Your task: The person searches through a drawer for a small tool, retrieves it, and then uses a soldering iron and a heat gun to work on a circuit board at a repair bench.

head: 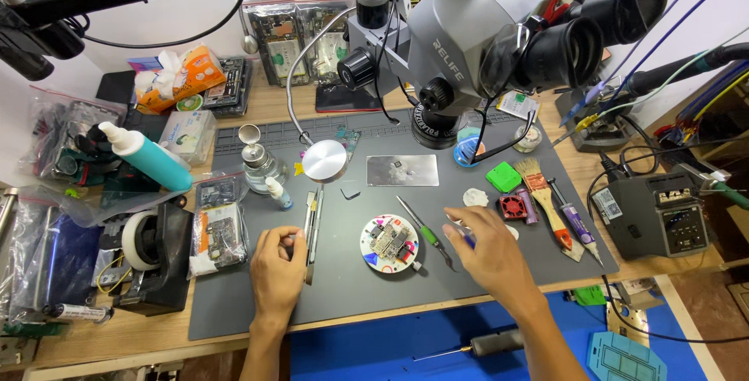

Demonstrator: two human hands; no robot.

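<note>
On the grey work mat [343, 287] my left hand [277, 268] rests with its fingers curled around a small dark object next to a pair of metal tweezers [311, 229]. My right hand [488, 252] hovers right of a round white holder [390, 244] carrying a small circuit board, and pinches a small blue-tipped tool. A green-handled tool [425, 233] lies between the holder and my right hand. A microscope [468, 46] hangs over the mat's far part.
A brush [546, 198], a syringe tube [573, 221], a small red fan [512, 206] and a green pad [503, 176] lie right. A soldering station [659, 213] stands far right. Left are a tape dispenser [152, 252], teal bottle [144, 155] and glass dispenser [256, 159].
</note>
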